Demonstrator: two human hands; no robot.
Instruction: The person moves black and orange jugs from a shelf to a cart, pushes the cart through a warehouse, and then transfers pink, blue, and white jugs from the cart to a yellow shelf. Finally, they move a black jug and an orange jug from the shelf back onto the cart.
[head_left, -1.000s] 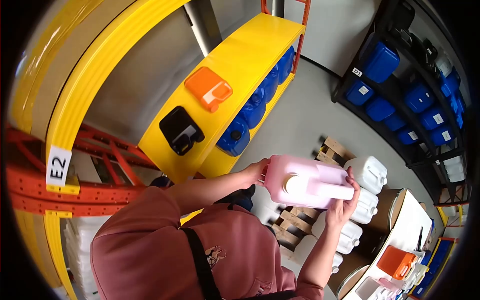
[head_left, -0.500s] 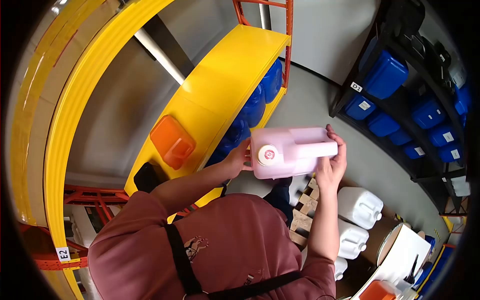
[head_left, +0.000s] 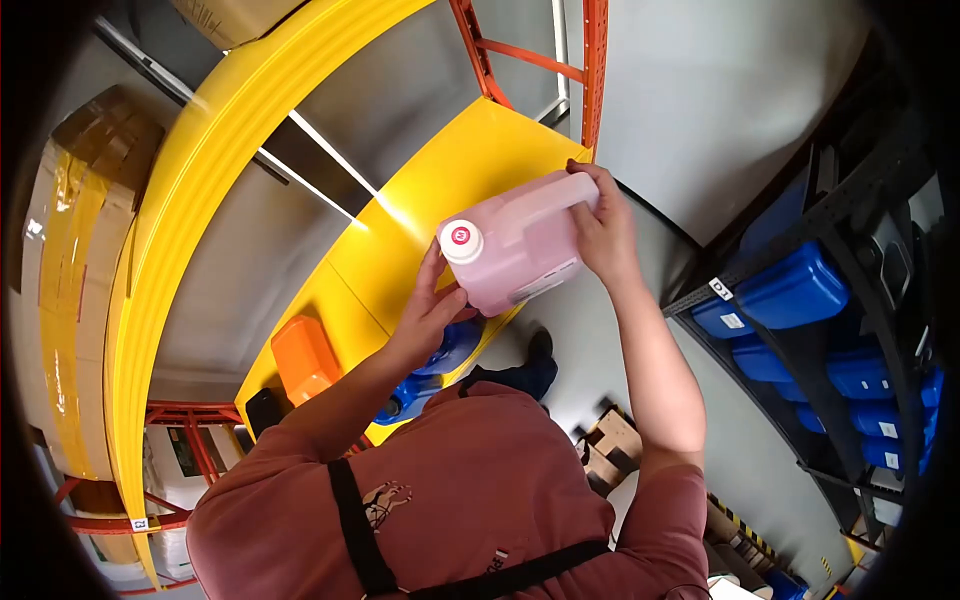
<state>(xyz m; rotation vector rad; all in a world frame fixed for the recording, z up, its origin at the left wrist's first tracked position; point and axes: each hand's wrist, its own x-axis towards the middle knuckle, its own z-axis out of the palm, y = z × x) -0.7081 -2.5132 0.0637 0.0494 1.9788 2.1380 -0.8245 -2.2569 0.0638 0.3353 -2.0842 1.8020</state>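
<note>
A translucent pink plastic jug [head_left: 520, 245] with a white screw cap is held in front of me, tilted, over the yellow shelf's edge. My left hand [head_left: 430, 312] supports its capped end, fingers and thumb against the sides. My right hand [head_left: 603, 222] is wrapped round the far end by the handle. A pale label shows on the jug's lower side. Beyond my left forearm, an orange container [head_left: 305, 358] rests on the yellow shelf [head_left: 375, 255]. A black object [head_left: 265, 412] lies beside it, partly hidden by my arm.
Blue containers [head_left: 450, 348] stand below the shelf. On the right, a black rack [head_left: 790, 350] holds several blue bins [head_left: 795, 290]. Taped cardboard boxes [head_left: 85, 300] sit at the left. An orange upright [head_left: 592, 80] rises at the shelf's end, and a wooden pallet [head_left: 612, 448] lies on the floor.
Both hands have raised the jug up and left, towards the shelf. It has turned from nearly level to tilted, and its side label has come into sight. The view has shifted too.
</note>
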